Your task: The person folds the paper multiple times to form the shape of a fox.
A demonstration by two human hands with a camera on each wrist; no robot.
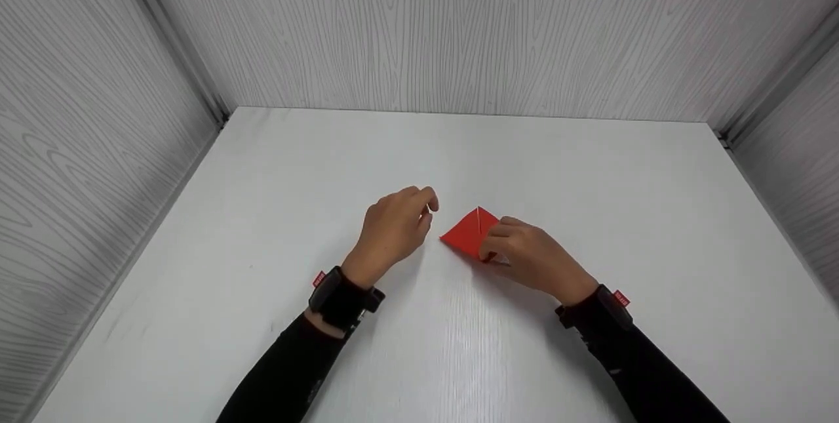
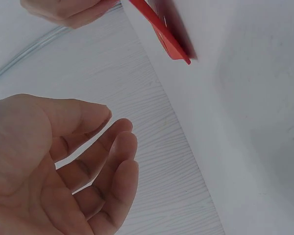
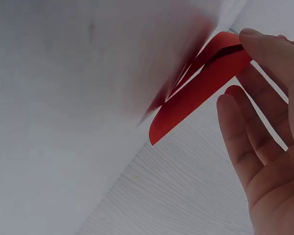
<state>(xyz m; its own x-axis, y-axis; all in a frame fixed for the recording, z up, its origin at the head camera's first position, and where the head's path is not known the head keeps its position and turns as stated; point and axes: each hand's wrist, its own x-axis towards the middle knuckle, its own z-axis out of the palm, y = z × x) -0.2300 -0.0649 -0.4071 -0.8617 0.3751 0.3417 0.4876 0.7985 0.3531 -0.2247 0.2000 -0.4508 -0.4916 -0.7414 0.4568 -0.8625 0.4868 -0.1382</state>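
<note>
A small folded piece of red paper (image 1: 464, 234) lies near the middle of the white tabletop, a light crease line running down from its top corner. My right hand (image 1: 529, 254) pinches its right side between thumb and fingers. In the right wrist view the folded paper (image 3: 193, 98) shows layers standing apart, with a dark gap between them near the thumb. My left hand (image 1: 396, 226) hovers to the left of the paper, fingers loosely curled and holding nothing. The left wrist view shows a space between that hand (image 2: 83, 156) and the paper's corner (image 2: 176, 51).
The white tabletop (image 1: 262, 213) is bounded by a grey wood-grain panel (image 1: 459, 36) at the back and similar panels at the left (image 1: 72, 134) and right (image 1: 806, 128). Both wrists wear black bands over dark sleeves.
</note>
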